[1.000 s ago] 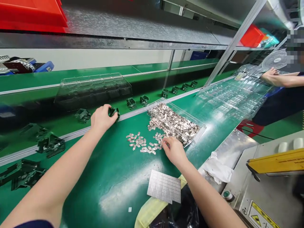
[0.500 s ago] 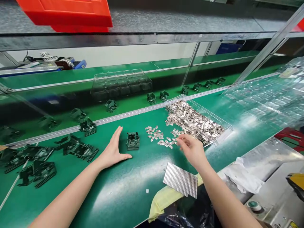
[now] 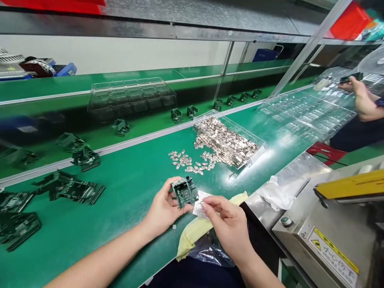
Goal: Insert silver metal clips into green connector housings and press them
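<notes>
My left hand is closed around a small green circuit board assembly, lifted above the green bench and tilted towards me. Just right of it, my right hand pinches thumb and forefinger together. A small metal piece seems to sit at those fingertips, mostly hidden. Behind the fingers lies a sheet of silver strips, partly covered by my right hand. Loose small metal pieces are scattered beyond my hands. Many more fill a clear plastic tray and spill over its left side.
More board assemblies lie at left. Yellow tape edges a dark plastic bag at the bench front. A metal machine stands at right. Clear trays lie farther back, where another person's hand holds a dark object.
My left hand has closed on the board assembly and raised it off the bench. My right hand has moved from the loose metal pieces towards me, beside the board. The view has turned right.
</notes>
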### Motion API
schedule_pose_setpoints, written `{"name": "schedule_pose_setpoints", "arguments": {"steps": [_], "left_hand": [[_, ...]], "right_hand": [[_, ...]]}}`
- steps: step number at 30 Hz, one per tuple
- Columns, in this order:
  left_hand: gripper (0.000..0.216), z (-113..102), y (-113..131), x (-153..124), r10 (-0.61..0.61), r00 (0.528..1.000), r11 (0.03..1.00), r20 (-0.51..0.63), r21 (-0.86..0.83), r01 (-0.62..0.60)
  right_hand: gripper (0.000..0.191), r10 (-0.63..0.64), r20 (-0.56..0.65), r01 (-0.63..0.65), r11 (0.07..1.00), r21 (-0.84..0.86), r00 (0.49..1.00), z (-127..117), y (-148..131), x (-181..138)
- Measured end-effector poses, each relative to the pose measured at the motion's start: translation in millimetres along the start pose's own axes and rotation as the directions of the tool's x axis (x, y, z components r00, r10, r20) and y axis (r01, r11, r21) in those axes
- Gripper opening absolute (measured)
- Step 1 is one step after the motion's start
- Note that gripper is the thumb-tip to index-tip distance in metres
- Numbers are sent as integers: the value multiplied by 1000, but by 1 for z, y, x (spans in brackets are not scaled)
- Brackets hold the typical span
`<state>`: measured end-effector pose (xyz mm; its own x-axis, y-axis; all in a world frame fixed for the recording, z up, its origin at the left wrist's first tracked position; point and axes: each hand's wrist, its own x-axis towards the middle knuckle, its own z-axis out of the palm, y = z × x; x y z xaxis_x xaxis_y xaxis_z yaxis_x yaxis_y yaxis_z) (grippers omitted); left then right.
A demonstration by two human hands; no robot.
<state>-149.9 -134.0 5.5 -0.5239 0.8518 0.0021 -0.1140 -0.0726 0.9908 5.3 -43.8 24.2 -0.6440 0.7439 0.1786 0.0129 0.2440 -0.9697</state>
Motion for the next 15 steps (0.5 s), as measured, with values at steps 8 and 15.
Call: {"name": "schedule_pose_setpoints", "arguments": {"steps": [8, 15], "left_hand": [[52, 25, 1, -18, -21, 988, 993, 154, -109, 38], [44, 23, -8, -28, 27, 963, 996, 268, -84, -5]], "right_hand": [[18, -155, -91, 133, 967, -217, 984, 2, -3, -18], [13, 12, -222, -53, 982, -179, 975, 11, 3, -28]]}}
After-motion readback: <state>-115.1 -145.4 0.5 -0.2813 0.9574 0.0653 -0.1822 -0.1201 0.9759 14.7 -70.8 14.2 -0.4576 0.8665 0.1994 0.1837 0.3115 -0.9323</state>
